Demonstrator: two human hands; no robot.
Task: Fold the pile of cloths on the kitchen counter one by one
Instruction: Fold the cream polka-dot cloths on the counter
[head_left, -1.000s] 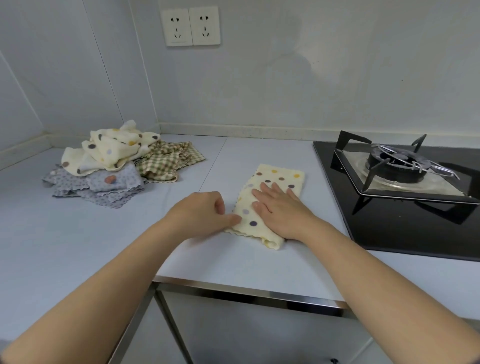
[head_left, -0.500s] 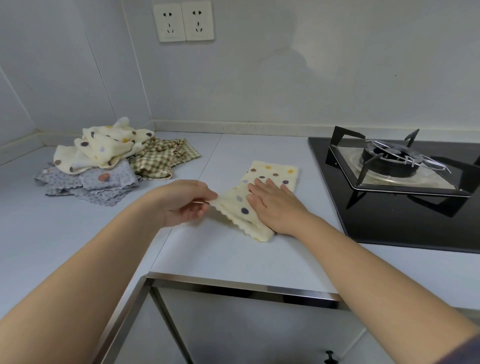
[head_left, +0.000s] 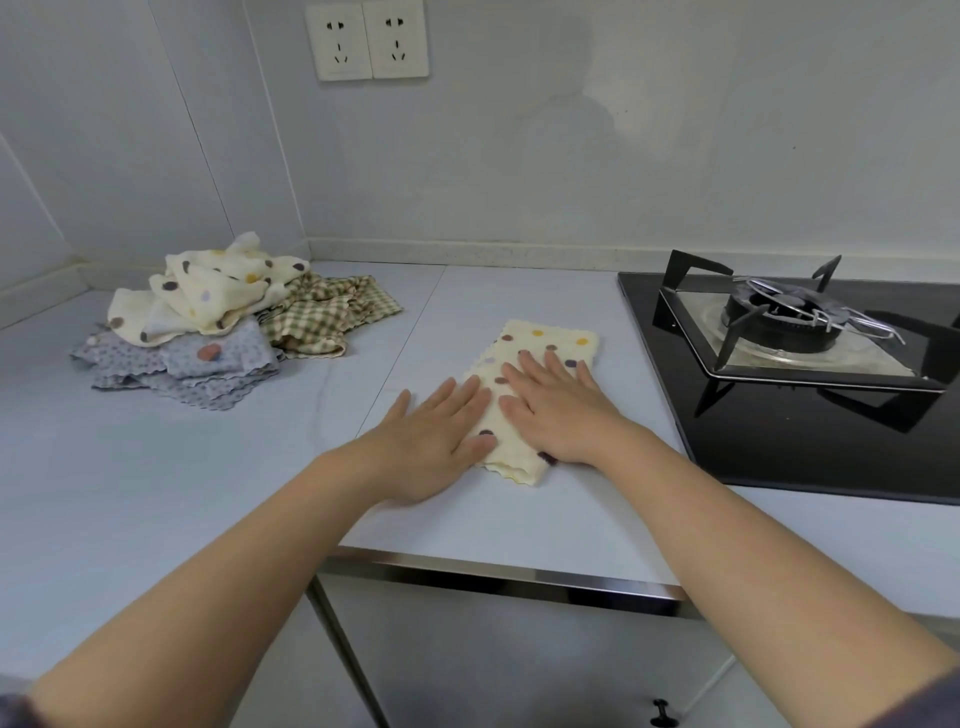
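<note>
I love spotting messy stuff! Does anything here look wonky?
Nothing is spilled or broken. The spotted cloth, pressed flat by the left hand and right hand, lies slightly slanted on the counter. The pile at left is crumpled, not yet folded.

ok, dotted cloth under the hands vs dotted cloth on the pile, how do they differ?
The folded cloth lies flat in a strip; the pile cloth is crumpled. The left hand and right hand press the folded cloth; nothing touches the pile cloth, which tops other cloths. Both are cream with coloured dots.
</note>
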